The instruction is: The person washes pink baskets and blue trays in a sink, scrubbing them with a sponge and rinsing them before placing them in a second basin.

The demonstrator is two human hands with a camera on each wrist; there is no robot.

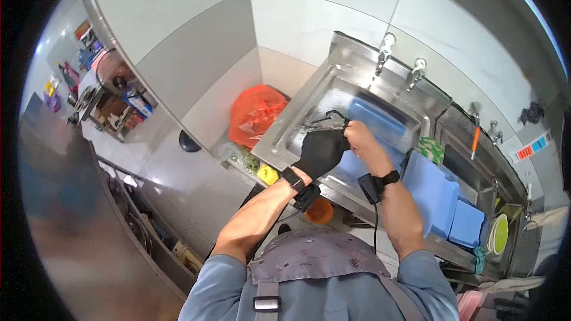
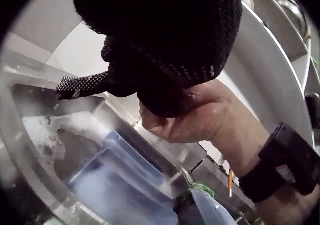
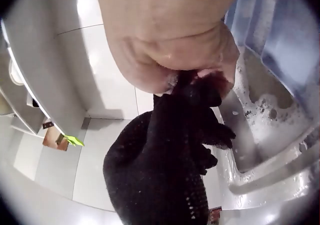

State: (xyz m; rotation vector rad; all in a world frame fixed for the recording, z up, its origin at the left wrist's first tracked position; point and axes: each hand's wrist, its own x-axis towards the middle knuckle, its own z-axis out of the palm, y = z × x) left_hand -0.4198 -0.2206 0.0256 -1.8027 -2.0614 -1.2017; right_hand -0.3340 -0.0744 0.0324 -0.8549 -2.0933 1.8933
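In the head view my left hand (image 1: 322, 153) wears a black knit glove (image 3: 155, 165), raised over the left basin of the steel sink (image 1: 275, 142). My bare right hand (image 1: 360, 137) grips the glove at its finger end, fingers curled tightly into the fabric. Grey-dotted glove fingers (image 2: 82, 85) stick out loosely past that grip. Inside the glove my left fingers are hidden, so I cannot tell how they lie. Below both hands, blue plastic containers (image 1: 375, 117) sit in the basin among suds (image 2: 42, 135).
Two taps (image 1: 385, 53) stand on the wall behind the basin. To the right, more blue containers (image 1: 429, 187) and a green patterned cloth (image 1: 429, 150) lie by a second basin. A red plastic bag (image 1: 253, 116) and an orange bucket (image 1: 319, 210) are at the sink's left and front.
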